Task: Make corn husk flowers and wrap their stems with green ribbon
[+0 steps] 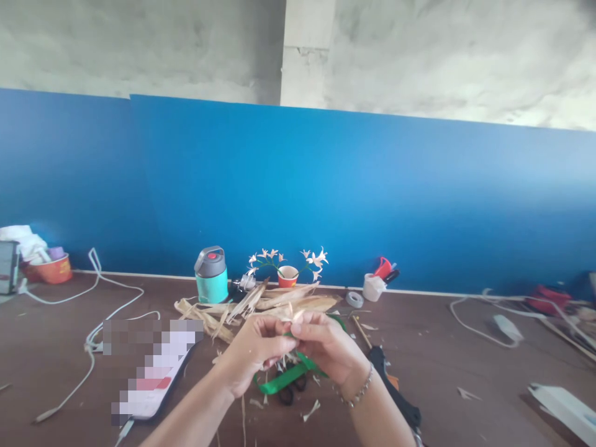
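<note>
My left hand (254, 352) and my right hand (326, 344) meet over the brown table (465, 372), both pinched shut on a small pale husk piece (294, 318) held between the fingertips. A green ribbon (284, 379) hangs from my hands down to the table, and a bracelet circles my right wrist. Black-handled scissors (292, 390) lie under the ribbon. Behind my hands lies a pile of dried corn husks (261, 304).
A teal flask (211, 275), a red cup with husk flowers (287, 270), a tape roll (354, 299), and a white cup with tools (375, 285) stand by the blue wall. A black glue gun (395, 391) lies at right. White cables (93, 323) and a phone (153, 366) lie at left.
</note>
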